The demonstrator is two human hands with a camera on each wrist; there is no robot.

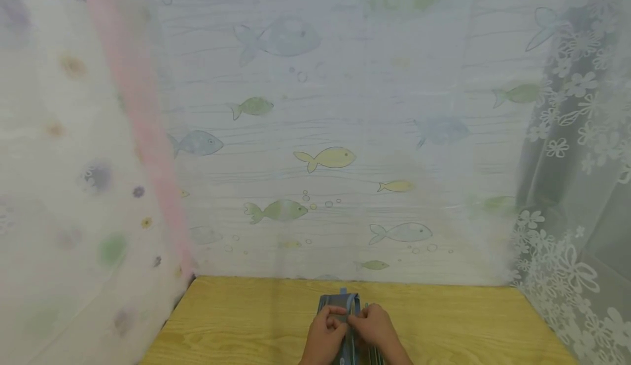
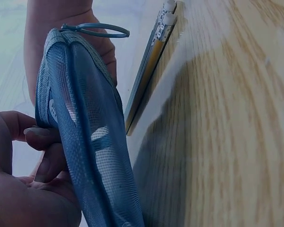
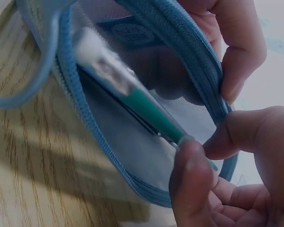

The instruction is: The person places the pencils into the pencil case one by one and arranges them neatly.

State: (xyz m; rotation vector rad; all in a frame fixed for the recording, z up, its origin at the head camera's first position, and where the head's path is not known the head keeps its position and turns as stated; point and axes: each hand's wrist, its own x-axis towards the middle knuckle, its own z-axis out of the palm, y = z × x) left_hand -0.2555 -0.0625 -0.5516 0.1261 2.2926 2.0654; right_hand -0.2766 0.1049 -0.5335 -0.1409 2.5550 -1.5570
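My right hand (image 1: 376, 325), nearest, had its thumb and fingers pinching a green pencil (image 3: 151, 111) near one end. The pencil slanted across the open mouth of a blue mesh pouch (image 2: 75, 151), its white eraser end, blurred, over the inside. Deeper in, slim dark shapes showed, too dim to name. My left hand (image 1: 322, 332) gripped the pouch, fingers curled against the mesh and the zippered rim (image 3: 199, 61).

The pencil seemed light and stiff, perhaps slick along its barrel, so a pinch on the bare shaft looked right. The pouch seemed soft and floppy, likely to fold unless held by its firmer rim. The thin loop of its zip pull (image 2: 126, 33) stuck out and could have snagged something.

Just to the right of the pouch, more pencils (image 2: 155, 54) lay on the yellow wood-grain tabletop (image 1: 236, 321), close enough to be nudged. Wood stretched to both sides, leaving room to move; the side edges were well apart from my hands, and the near edge was out of view. Beyond the back edge hung a pale fish-print curtain (image 1: 335, 233).
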